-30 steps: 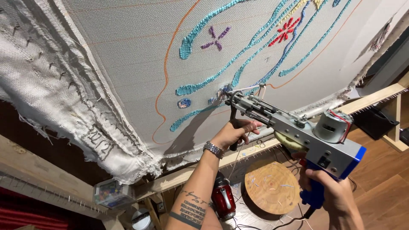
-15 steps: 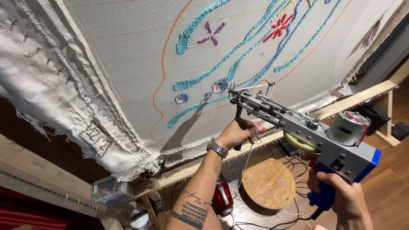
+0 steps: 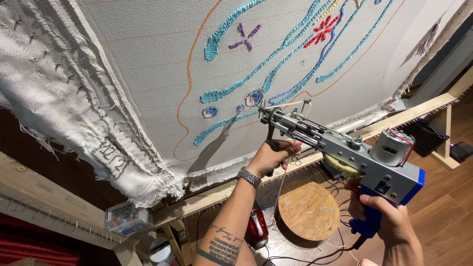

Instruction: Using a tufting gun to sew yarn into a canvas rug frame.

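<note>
A grey and blue tufting gun (image 3: 345, 152) points up-left at a white cloth (image 3: 148, 74) stretched on a wooden frame (image 3: 212, 197). My left hand (image 3: 273, 155) grips the gun's black front handle, a watch on its wrist. My right hand (image 3: 384, 216) holds the blue rear grip at the lower right. The gun's needle tip (image 3: 261, 109) touches the cloth beside a small blue tufted oval. Turquoise, blue, red and purple yarn lines and flowers cover the cloth above, inside an orange drawn outline.
A round wooden stool top (image 3: 308, 211) and a red object (image 3: 256, 230) sit on the wooden floor below. A clear box of coloured bits (image 3: 123, 219) rests on the frame's lower left. Cables trail across the floor. The frame edges carry rows of sharp pins.
The gun and both hands have shifted slightly right and down, with the needle tip staying at the cloth near the small blue ovals.
</note>
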